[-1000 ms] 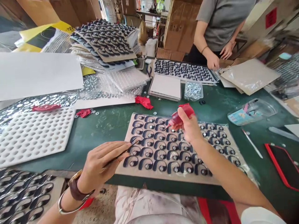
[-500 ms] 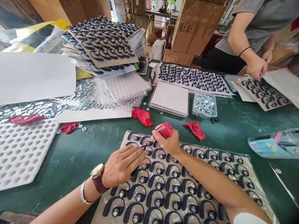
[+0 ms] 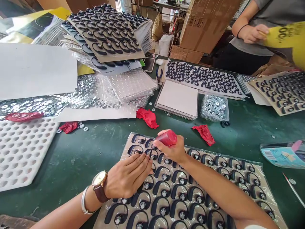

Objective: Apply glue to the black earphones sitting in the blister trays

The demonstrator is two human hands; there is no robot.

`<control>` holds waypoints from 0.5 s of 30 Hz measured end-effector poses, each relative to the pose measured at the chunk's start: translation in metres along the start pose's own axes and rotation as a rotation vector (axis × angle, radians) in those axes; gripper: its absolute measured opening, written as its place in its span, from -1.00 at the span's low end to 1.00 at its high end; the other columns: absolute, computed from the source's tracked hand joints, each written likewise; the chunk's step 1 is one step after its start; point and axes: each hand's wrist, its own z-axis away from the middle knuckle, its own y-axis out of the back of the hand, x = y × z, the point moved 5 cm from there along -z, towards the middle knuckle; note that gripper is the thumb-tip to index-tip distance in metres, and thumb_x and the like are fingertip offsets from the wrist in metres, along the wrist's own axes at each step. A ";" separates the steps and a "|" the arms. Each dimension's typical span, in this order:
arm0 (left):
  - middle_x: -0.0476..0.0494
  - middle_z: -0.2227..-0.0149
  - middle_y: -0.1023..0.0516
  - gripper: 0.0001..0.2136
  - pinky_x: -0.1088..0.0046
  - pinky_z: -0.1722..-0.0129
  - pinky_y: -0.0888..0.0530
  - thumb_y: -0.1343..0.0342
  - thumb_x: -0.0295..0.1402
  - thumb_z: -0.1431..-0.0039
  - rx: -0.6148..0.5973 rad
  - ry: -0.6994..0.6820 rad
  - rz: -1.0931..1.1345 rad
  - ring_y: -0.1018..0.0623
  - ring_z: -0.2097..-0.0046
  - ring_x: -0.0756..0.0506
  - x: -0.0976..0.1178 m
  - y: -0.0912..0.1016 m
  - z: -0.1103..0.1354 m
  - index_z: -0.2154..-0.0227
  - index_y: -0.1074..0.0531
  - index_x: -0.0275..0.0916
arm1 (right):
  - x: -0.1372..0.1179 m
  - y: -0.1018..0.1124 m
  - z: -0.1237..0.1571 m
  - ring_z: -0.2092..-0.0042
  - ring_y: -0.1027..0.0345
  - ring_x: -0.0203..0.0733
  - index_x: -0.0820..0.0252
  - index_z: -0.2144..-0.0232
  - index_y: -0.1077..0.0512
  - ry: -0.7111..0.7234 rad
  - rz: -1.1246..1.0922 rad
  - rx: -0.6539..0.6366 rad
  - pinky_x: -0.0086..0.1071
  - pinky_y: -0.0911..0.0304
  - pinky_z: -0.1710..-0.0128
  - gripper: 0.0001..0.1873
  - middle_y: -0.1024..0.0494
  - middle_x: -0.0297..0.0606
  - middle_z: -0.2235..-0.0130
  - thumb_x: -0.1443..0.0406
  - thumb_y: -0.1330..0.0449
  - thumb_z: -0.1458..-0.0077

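A tan board [image 3: 130, 144] under clear film lies in front of me, carrying rows of black ear-hook-shaped pieces [image 3: 152, 208], each with a round metallic part. Flat over its upper left area rests my left hand [image 3: 130, 176], fingers stretched out and close together; what lies under the palm is hidden. My right hand [image 3: 177, 151] is wrapped around a small red squeeze bottle [image 3: 168, 137], tilted with its base up to the right. The bottle's tip points down left toward a piece near the top edge, close to my left fingertips. Whether it touches cannot be seen.
Crumpled red scraps [image 3: 147, 118] and a clear box of metal discs [image 3: 214, 107] lie beyond the board. A white dimpled tray [image 3: 26, 152] sits left. Stacked hook boards [image 3: 107, 35] rise at back left. A co-worker's hand [image 3: 254, 33] holds a yellow sheet [image 3: 281, 38].
My hands keep nearly the same pose, with the bottle held over the same area. The co-worker's hands have left the far-right board, and one now holds a yellow sheet. The view has shifted slightly.
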 end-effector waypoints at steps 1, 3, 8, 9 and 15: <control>-0.32 0.10 -0.59 -0.77 0.26 -0.02 -0.55 -0.09 -0.49 -0.26 -0.004 -0.002 -0.004 -0.58 0.03 -0.21 0.001 -0.001 0.000 0.06 -0.47 -0.48 | -0.001 0.001 0.000 0.49 -0.41 -0.30 0.15 0.32 -0.46 0.024 0.018 0.008 -0.44 -0.42 0.40 -0.74 -0.56 -0.34 0.45 0.12 -0.33 0.00; -0.32 0.10 -0.60 -0.77 0.24 0.04 -0.57 -0.03 -0.51 -0.28 -0.011 0.000 -0.009 -0.59 0.05 -0.22 0.001 -0.001 0.000 0.08 -0.48 -0.49 | -0.004 0.001 0.000 0.48 -0.41 -0.31 0.15 0.33 -0.46 0.057 0.042 0.018 -0.45 -0.42 0.39 -0.75 -0.56 -0.34 0.42 0.14 -0.34 0.00; -0.32 0.13 -0.61 -0.78 0.25 0.04 -0.56 0.01 -0.53 -0.29 0.008 0.025 0.009 -0.59 0.07 -0.20 0.000 0.002 -0.004 0.11 -0.49 -0.48 | -0.009 0.001 0.000 0.49 -0.41 -0.30 0.16 0.35 -0.46 0.108 0.062 0.026 -0.43 -0.41 0.41 -0.75 -0.56 -0.33 0.43 0.13 -0.33 -0.01; -0.31 0.14 -0.61 -0.78 0.25 0.03 -0.56 0.01 -0.53 -0.29 0.011 0.036 0.013 -0.60 0.07 -0.19 -0.001 0.003 -0.004 0.11 -0.49 -0.48 | -0.009 0.002 0.000 0.49 -0.42 -0.29 0.16 0.35 -0.46 0.110 0.076 0.036 -0.43 -0.41 0.40 -0.75 -0.57 -0.32 0.42 0.13 -0.33 -0.01; -0.29 0.15 -0.61 -0.77 0.29 0.00 -0.54 0.04 -0.52 -0.30 0.016 0.090 0.039 -0.60 0.09 -0.16 -0.005 0.003 -0.006 0.10 -0.48 -0.44 | -0.004 0.005 0.001 0.39 -0.50 -0.19 0.15 0.38 -0.49 0.051 0.126 0.070 -0.35 -0.44 0.29 -0.79 -0.61 -0.25 0.38 0.13 -0.28 -0.07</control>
